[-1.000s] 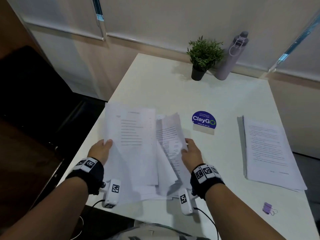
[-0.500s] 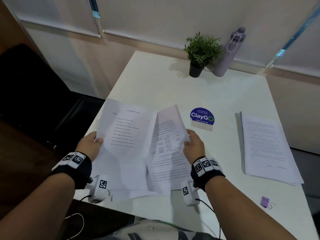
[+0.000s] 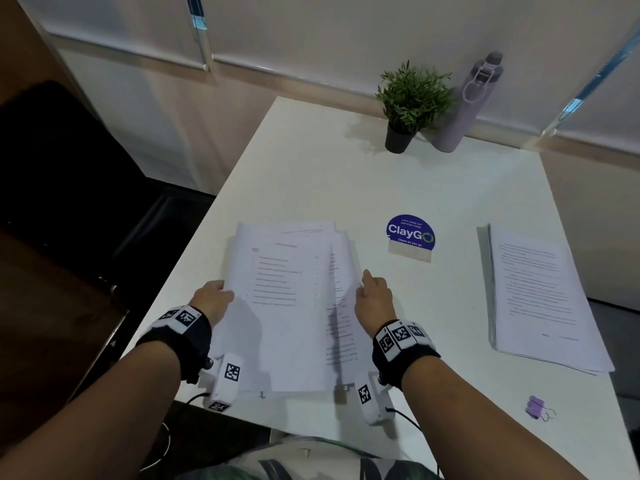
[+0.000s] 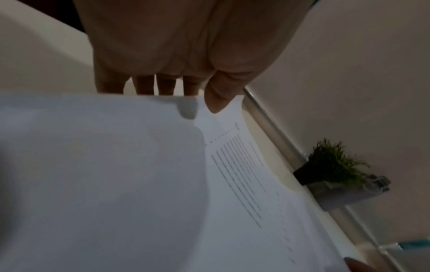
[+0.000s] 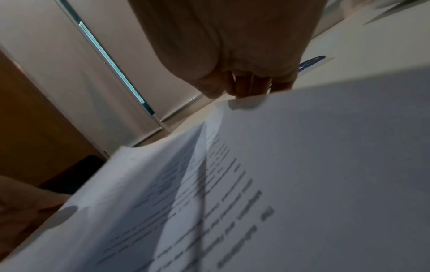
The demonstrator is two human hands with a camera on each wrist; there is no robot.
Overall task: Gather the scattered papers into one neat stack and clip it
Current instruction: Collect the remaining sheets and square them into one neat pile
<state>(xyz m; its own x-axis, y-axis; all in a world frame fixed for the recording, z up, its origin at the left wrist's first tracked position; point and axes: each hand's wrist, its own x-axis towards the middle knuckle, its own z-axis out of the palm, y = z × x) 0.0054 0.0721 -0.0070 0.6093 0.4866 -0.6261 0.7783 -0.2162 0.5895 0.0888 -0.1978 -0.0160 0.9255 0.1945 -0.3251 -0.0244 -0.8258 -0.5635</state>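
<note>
White tabletop [image 3: 433,188] fills the head view, running out to a wall with drawn blinds. On the near left part of it sits the loose bundle of papers [image 3: 287,306], printed sheets still uneven, upper edges fanned and a second layer peeking out along the right side. Over on the right side of the tabletop, well apart from the bundle, lies a second stack of printed pages [image 3: 540,299], flat and fairly squared.

Left hand [image 3: 213,301] is on the bundle's left edge: the left wrist view shows the thumb [image 4: 217,99] on top of the sheets and the fingers [image 4: 165,86] going under the edge, so it is pinching the papers. Right hand [image 3: 374,301] is at the bundle's right edge; in the right wrist view its fingers [image 5: 251,86] curl down onto the top edge of the sheets, gripping them there. Both wrists wear black bands with white marker blocks.

Far end of the tabletop: a lilac water bottle [image 3: 467,102] standing upright, just beside a small potted plant [image 3: 408,105] in a dark pot. Nearer the middle, a round blue ClayGo sign [image 3: 410,233] on a pale base, between the two paper piles. Smallest of all, a purple binder clip [image 3: 538,408] lies near the front right corner, below the second stack, apart from both hands.
</note>
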